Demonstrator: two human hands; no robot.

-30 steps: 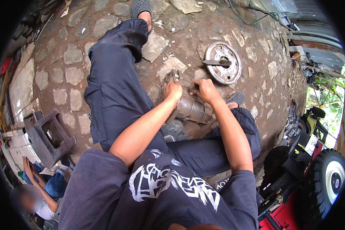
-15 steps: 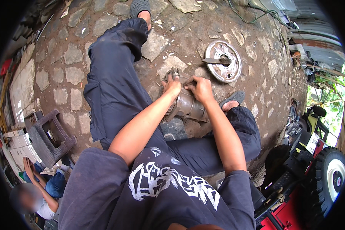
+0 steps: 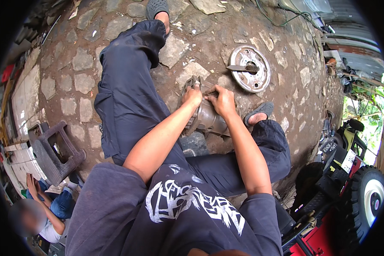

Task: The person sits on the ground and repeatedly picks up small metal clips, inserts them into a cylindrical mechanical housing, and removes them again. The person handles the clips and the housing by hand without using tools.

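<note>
A grey-brown cast metal housing [image 3: 210, 120], roughly cylindrical with a flanged end, lies on the ground between my legs. My left hand [image 3: 193, 96] is closed on the flanged end, fingers curled at its edge. Close beside it, my right hand [image 3: 222, 101] is pinched at the top of the housing; whatever sits between its fingertips is too small to make out. Just beyond, to the right, a round pale metal disc [image 3: 264, 77] with holes rests on the ground. Across its centre lies a brush [image 3: 237, 68] with a flat handle and dark bristles.
Uneven stone paving [image 3: 82, 59] set in dirt surrounds me. A dark plastic stool [image 3: 51, 155] stands at left, with a seated person [image 3: 51, 219] below it. A red and black vehicle with a big tyre [image 3: 362, 200] is at right. A green hose [image 3: 286, 21] lies far right.
Both hands keep nearly the same place on the housing. The whole view has shifted very slightly, and my right fingers have moved a little.
</note>
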